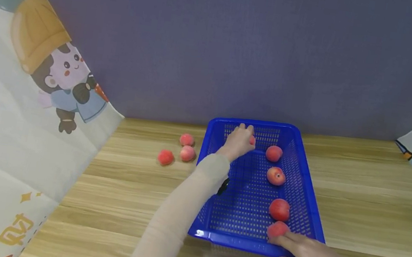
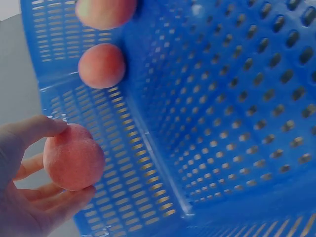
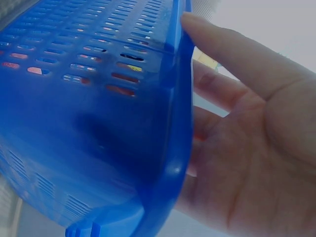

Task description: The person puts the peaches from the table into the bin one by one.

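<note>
A blue plastic basket [image 1: 236,241] with slotted walls stands on the wooden table. Inside its far left part, my left hand [image 1: 238,143] grips a peach [image 2: 74,158] between thumb and fingers, beside the slotted wall. My right hand [image 1: 307,253] holds the rim at the near right corner, thumb outside and fingers over the inner side. Those fingers are against or very near a peach [image 1: 277,229] in that corner; contact is hard to tell. More peaches line the right side of the basket: one red [image 1: 279,209], one yellowish [image 1: 276,176] and one farther back [image 1: 273,153].
Three peaches lie on the table left of the basket: one at the back [image 1: 186,139], a paler one [image 1: 187,153] and a red one [image 1: 165,157]. A dark grey-blue panel [image 1: 240,54] rises behind the table. A printed white cloth [image 1: 2,117] hangs at the left.
</note>
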Demonstrator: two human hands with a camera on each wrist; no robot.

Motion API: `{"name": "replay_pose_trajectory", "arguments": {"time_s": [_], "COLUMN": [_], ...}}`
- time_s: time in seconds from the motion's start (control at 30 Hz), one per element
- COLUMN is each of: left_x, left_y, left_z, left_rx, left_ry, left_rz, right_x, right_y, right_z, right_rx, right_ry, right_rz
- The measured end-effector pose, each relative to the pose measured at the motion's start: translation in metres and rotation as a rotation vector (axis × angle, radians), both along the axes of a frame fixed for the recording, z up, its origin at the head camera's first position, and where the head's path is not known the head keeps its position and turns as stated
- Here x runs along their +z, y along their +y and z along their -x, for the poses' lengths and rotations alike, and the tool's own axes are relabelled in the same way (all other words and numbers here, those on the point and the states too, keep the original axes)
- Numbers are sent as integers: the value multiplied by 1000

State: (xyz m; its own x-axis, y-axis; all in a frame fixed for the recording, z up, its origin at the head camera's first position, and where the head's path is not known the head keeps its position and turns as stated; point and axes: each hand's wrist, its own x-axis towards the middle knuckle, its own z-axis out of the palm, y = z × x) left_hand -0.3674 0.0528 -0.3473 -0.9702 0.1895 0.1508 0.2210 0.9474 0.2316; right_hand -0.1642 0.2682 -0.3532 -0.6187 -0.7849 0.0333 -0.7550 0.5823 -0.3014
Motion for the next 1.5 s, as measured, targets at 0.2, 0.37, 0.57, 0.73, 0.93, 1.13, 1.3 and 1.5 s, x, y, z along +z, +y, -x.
{"name": "replay_pose_trajectory", "arguments": {"time_s": [0.2, 0.37, 0.57, 0.73, 0.93, 1.13, 1.3, 1.5], "left_x": [-12, -20, -26, -32, -37, -41, -45, -49], "left_y": [-2, -6, -6, -5, -4, -4, -3, -1], "left_z": [3, 7, 10, 10, 10, 11, 11, 12], "left_rx": [14, 20, 8, 25, 35, 24, 16, 26], "left_ry": [-15, -23, -25, -29, -40, -49, -44, -25], "left_rz": [-11, -32, -24, -7, -9, -10, 5, 35], "right_x": [1, 1, 1, 0, 0, 0, -2, -5], "right_y": [-1, -1, -1, -1, -1, 0, 1, 0], "right_z": [-1, -1, -1, -1, -1, -1, -2, -2], "right_rx": [-19, -22, -21, -12, -10, -4, 17, 20], "right_ry": [4, 27, 17, 31, 6, -9, 72, 120], "right_rz": [-10, 4, 6, 7, 2, 0, 35, 51]}}
